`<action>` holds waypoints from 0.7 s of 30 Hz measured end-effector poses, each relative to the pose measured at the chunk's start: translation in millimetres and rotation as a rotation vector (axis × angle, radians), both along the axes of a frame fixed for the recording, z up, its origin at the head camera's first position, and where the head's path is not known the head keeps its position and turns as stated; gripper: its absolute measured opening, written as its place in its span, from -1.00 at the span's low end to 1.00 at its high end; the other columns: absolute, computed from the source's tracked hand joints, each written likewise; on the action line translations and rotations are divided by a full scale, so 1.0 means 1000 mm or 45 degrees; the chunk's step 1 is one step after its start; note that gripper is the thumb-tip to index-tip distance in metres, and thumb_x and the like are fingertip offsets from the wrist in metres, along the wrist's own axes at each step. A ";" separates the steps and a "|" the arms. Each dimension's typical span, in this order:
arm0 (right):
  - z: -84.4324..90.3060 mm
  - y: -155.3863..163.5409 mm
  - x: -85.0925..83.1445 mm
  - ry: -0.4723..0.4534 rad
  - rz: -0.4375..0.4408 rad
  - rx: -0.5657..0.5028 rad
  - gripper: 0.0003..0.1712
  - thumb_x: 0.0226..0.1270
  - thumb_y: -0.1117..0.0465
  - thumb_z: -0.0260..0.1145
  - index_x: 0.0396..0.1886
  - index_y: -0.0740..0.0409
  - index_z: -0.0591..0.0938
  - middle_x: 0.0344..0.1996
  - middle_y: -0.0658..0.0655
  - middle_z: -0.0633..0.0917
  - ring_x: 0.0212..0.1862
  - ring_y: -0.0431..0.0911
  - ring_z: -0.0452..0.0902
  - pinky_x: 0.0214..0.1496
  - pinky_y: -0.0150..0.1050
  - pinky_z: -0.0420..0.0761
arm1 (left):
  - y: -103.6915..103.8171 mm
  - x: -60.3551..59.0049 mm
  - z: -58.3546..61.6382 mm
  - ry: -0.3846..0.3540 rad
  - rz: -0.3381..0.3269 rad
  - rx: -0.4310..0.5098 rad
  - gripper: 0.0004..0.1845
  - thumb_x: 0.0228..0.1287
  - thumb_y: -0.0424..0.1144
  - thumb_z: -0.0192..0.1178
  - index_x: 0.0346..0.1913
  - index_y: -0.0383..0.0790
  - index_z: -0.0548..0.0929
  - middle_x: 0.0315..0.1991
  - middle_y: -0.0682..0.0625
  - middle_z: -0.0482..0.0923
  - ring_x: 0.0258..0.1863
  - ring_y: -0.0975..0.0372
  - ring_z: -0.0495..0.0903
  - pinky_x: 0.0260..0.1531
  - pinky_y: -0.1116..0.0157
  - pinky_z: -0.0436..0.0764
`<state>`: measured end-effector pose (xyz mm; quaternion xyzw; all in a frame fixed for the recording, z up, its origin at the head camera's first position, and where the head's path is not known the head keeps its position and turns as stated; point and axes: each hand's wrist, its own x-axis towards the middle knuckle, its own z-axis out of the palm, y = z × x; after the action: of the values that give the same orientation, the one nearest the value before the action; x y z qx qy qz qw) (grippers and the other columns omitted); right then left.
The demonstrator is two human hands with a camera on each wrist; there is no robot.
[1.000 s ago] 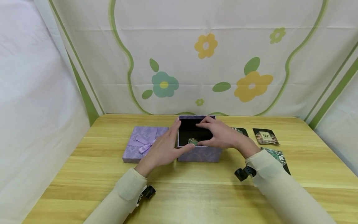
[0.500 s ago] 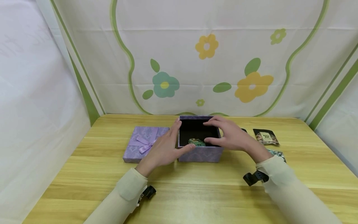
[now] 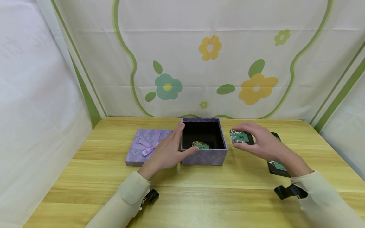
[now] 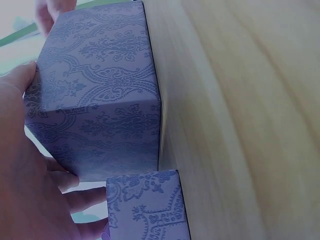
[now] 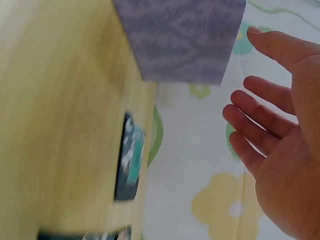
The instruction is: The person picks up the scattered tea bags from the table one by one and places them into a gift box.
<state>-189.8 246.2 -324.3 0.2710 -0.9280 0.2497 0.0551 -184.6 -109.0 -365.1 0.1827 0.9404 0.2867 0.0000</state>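
Note:
An uncovered purple patterned gift box with a dark inside stands mid-table. Inside it, near the front wall, lies a small packet with a green label. My left hand rests on the box's left front corner, fingers along the left side and thumb at the front rim. To the right of the box, my right hand is spread above a dark floral packet with a green label. The right wrist view shows that packet on the table, apart from the fingers, with nothing in the hand.
Left of the box lies its purple lid with a ribbon bow, partly behind my left hand. Another dark packet lies under my right wrist, with one more partly hidden behind the hand. A flowered cloth hangs behind the table.
My right hand has come out of the box and moved right to above the floral packet, leaving the small packet inside. The left hand has stayed on the box.

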 end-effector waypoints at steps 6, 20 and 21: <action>-0.009 0.034 0.013 0.020 -0.061 0.060 -0.47 0.42 -0.05 0.51 0.31 -0.06 0.67 0.22 0.05 0.68 0.19 0.06 0.64 0.15 0.21 0.61 | 0.000 0.001 0.001 -0.006 -0.003 0.007 0.19 0.30 0.65 0.03 0.76 0.20 -0.22 0.77 0.26 -0.30 0.36 -0.10 0.60 0.08 -0.10 0.65; -0.038 0.107 0.029 -0.066 -0.183 0.196 -0.21 0.26 -0.12 0.62 0.44 -0.02 0.60 0.27 0.16 0.64 0.25 0.15 0.59 0.14 0.14 0.58 | 0.001 -0.001 0.000 -0.003 -0.006 0.009 0.19 0.29 0.66 0.02 0.76 0.19 -0.20 0.77 0.25 -0.29 0.38 -0.10 0.59 0.00 -0.06 0.66; -0.040 0.111 0.029 -0.093 -0.185 0.202 -0.18 0.26 -0.13 0.61 0.46 0.01 0.59 0.28 0.20 0.63 0.26 0.22 0.59 0.13 0.23 0.57 | 0.001 -0.001 0.000 -0.003 -0.006 0.010 0.19 0.29 0.66 0.02 0.76 0.19 -0.20 0.77 0.25 -0.29 0.40 -0.10 0.58 0.00 -0.06 0.66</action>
<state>-160.5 357.3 -364.1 0.1973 -0.9634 0.1805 0.0174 -185.1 -108.4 -365.4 0.1844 0.9389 0.2907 0.0012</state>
